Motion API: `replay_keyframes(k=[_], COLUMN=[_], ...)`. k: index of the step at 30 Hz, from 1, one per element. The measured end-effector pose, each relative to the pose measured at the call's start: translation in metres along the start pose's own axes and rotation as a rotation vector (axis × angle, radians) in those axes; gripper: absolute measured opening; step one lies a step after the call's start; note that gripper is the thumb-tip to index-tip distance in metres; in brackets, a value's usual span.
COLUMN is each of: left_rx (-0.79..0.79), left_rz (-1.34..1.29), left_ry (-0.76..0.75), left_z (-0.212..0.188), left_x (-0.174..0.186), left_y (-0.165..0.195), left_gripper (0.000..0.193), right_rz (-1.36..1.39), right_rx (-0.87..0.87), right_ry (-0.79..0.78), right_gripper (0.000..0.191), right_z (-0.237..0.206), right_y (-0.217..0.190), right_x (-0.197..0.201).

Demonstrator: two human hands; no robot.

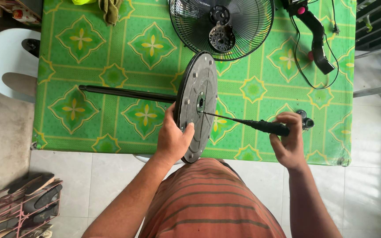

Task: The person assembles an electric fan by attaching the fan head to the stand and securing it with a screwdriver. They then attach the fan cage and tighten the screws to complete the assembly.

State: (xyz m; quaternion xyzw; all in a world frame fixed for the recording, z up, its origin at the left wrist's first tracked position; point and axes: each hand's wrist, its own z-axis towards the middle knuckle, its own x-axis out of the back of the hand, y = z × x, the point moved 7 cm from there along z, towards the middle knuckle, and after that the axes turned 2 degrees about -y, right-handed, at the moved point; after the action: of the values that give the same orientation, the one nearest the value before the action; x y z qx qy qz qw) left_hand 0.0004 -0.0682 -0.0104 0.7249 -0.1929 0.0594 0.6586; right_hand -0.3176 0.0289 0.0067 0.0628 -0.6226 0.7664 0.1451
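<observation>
A black pole [126, 93] lies on the green table [89, 66], joined to a round base [196, 105] standing on edge. The left hand [172, 139] grips the base at 6 o'clock, fingers wrapped round its rim. The right hand [289, 140] pinches a screwdriver [248, 123], tip at the base's middle. A fan cage [221, 26] sits at 12 o'clock.

Bright, even daylight fills the overhead view, brightest on the pale floor at right. Shadows are soft and faint. The picture is sharp throughout, with slight wide-angle bending at edges.
</observation>
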Motion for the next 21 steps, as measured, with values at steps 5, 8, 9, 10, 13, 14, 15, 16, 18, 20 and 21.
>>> replay_keyframes(k=[5, 8, 9, 10, 13, 14, 15, 16, 18, 20, 21], left_rx=[-0.024, -0.027, -0.022, -0.007, 0.023, 0.024, 0.023, 0.019, 0.011, 0.004, -0.002], left_rz=[-0.001, 0.010, 0.016, 0.014, 0.007, 0.004, 0.001, 0.008, 0.024, 0.024, 0.022], left_ry=[0.002, 0.000, -0.003, -0.006, -0.012, -0.014, -0.016, -0.013, -0.007, 0.000, 0.002], left_z=[0.001, 0.002, 0.002, 0.002, 0.001, 0.001, 0.001, 0.002, 0.002, 0.002, 0.002], left_x=[0.000, 0.000, 0.000, 0.000, 0.000, 0.000, 0.000, 0.000, 0.000, 0.001, 0.000], left_y=[0.000, 0.000, -0.001, -0.002, -0.003, -0.003, -0.003, -0.003, -0.002, -0.002, -0.002], left_gripper=[0.067, 0.067, 0.067, 0.067, 0.067, 0.067, 0.066, 0.066, 0.066, 0.066, 0.066], right_rz=[-0.052, -0.314, -0.426, -0.489, -0.551, -0.482, -0.412, -0.351, -0.227, 0.024, 0.148], right_rx=[-0.226, -0.390, -0.433, -0.486, -0.394, -0.200, -0.006, 0.007, 0.036, -0.011, -0.035], right_ry=[0.132, 0.163, 0.156, 0.127, 0.066, 0.061, 0.055, 0.048, 0.033, 0.028, 0.026], right_gripper=[0.045, 0.034, 0.031, 0.030, 0.038, 0.046, 0.056, 0.057, 0.061, 0.055, 0.052], right_z=[-0.011, -0.013, -0.013, -0.013, -0.004, 0.001, 0.003, 0.004, 0.002, -0.001, -0.002], right_y=[0.029, 0.041, 0.041, 0.043, 0.032, 0.019, 0.005, 0.003, 0.001, 0.005, 0.008], right_x=[0.013, 0.019, 0.019, 0.019, 0.015, 0.010, 0.005, 0.004, 0.002, -0.001, -0.001])
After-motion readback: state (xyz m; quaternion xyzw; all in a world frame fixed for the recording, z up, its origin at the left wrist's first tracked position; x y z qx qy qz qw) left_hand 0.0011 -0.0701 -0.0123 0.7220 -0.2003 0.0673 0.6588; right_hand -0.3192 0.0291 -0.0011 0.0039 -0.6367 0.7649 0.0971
